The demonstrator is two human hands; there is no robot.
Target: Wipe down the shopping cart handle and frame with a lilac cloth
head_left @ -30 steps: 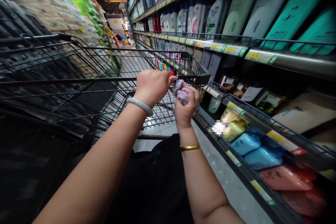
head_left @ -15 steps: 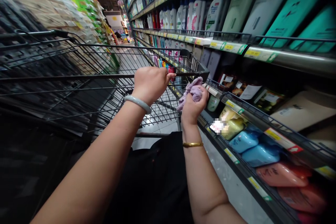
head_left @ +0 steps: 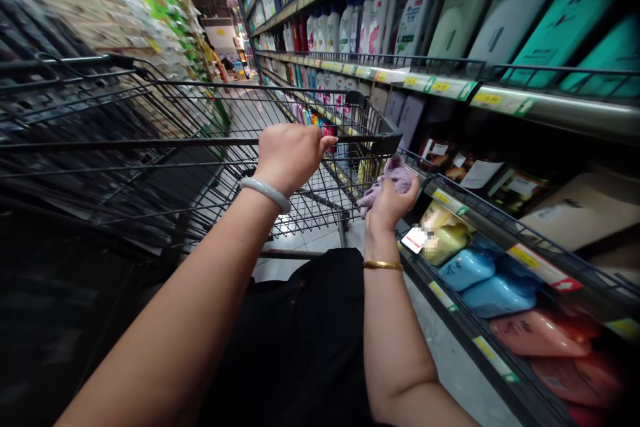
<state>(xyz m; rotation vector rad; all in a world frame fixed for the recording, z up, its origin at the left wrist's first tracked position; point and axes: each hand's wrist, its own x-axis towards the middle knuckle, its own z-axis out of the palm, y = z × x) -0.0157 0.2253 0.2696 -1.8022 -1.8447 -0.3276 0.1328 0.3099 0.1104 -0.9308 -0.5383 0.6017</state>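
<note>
Head view: left hand (head_left: pixel 293 155) grips the black bar (head_left: pixel 200 142) of the shopping cart (head_left: pixel 356 99) — right hand (head_left: pixel 393 205) grasps a lilac cloth (head_left: pixel 399 177) (it is crumpled) near the shelf rail (head_left: pixel 487 235)

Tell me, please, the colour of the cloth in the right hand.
The cloth is light purple, seen in the head view.

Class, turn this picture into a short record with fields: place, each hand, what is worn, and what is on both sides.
place: store aisle
left hand: closed over the dark bar of a wire shopping cart
right hand: holding a crumpled purple cloth
worn: pale bangle on left arm, gold-coloured bangle on right
right side: shelves with teal bottles above, blue bottles and coral bottles low down
left side: stacked packages, blurred
</note>
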